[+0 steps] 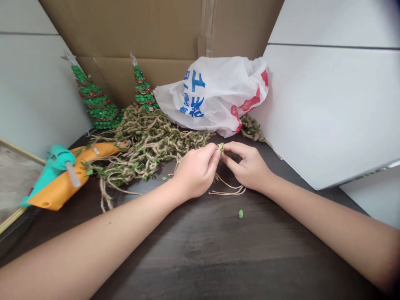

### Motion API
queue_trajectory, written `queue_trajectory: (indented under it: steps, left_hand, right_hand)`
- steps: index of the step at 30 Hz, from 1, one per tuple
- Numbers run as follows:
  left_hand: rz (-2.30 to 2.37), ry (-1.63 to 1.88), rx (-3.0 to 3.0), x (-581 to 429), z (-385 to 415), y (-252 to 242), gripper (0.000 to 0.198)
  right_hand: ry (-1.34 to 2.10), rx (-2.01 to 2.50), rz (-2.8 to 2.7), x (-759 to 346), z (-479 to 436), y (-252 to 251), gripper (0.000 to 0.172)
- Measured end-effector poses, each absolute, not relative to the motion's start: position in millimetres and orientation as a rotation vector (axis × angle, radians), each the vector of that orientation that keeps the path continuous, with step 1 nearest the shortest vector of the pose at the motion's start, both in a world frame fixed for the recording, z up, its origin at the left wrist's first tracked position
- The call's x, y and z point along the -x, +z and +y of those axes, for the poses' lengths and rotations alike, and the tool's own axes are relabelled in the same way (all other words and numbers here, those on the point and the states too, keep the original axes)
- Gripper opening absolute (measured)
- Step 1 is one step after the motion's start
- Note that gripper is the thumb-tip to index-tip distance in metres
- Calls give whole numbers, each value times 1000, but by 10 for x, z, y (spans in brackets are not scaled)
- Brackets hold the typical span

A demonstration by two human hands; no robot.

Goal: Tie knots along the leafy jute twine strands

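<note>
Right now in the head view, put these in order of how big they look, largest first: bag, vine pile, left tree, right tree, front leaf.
1. Bag and vine pile: too alike to rank.
2. Left tree
3. Right tree
4. Front leaf, by far the smallest.

Tan knotted twine cords [150, 141] are flecked with green leaves. The dark brown wooden tabletop [187, 254] has darker streaked grain. The crumpled white plastic bag [225, 87] carries blue characters and red patches.
</note>
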State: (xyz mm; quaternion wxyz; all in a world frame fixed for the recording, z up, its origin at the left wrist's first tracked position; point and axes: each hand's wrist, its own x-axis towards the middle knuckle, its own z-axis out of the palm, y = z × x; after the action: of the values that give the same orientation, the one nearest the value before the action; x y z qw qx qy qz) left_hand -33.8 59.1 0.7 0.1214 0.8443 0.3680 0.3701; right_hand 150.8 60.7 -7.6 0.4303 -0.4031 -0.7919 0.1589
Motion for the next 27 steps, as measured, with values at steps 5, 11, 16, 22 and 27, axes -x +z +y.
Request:
queue_trajectory:
  steps: [5, 11, 16, 22, 27]
  left_hand:
    - [1042, 1040, -2500, 334, 582, 14, 32]
    - [1092, 960, -2579, 325, 586, 7, 32]
    - [1153, 876, -2606, 316, 584, 13, 29]
    - [1233, 811, -2652, 310, 573, 20, 30]
    - [1381, 846, -2636, 311, 570, 19, 33]
  right_hand:
    - [355, 894, -2053, -1501, 601, -42, 15]
    - [337, 889, -2072, -1503, 593, -36, 16]
    - [340, 935, -2019, -1510, 597, -54, 10]
    - [442, 979, -1965, -1529, 590, -60, 12]
    - [382, 1041, -1859, -1550, 618, -95, 15]
